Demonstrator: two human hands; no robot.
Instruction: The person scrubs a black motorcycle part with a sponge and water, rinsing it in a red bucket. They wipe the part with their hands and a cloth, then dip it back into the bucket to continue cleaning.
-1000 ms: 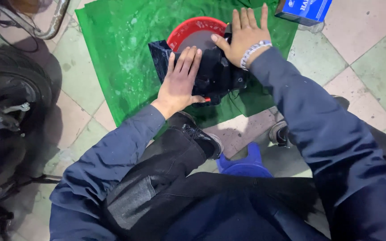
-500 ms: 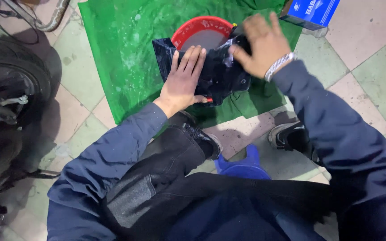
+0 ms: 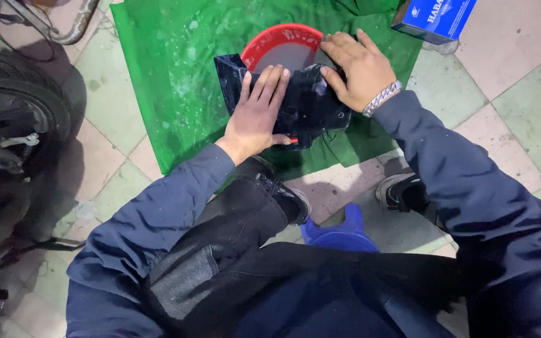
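A glossy black panel [image 3: 311,103] lies over a red basin [image 3: 270,42] on a green sheet [image 3: 176,81] spread on the tiled floor. My left hand [image 3: 258,116] presses flat on the panel's left part, fingers together and pointing away from me. My right hand [image 3: 358,69], with a metal bracelet at the wrist, rests on the panel's right end at the basin's rim, fingers curled over the edge. Whether it grips the panel or only presses on it is unclear. The basin's near half is hidden under the panel.
A blue box [image 3: 436,17] sits at the sheet's far right corner. A black tyre [image 3: 17,103] and machine parts fill the left side. A low blue stool [image 3: 339,231] is under me, between my two shoes [image 3: 402,191].
My right hand lifted off the panel half a second ago and has come back down on its right end. The left hand stayed pressed on the panel.
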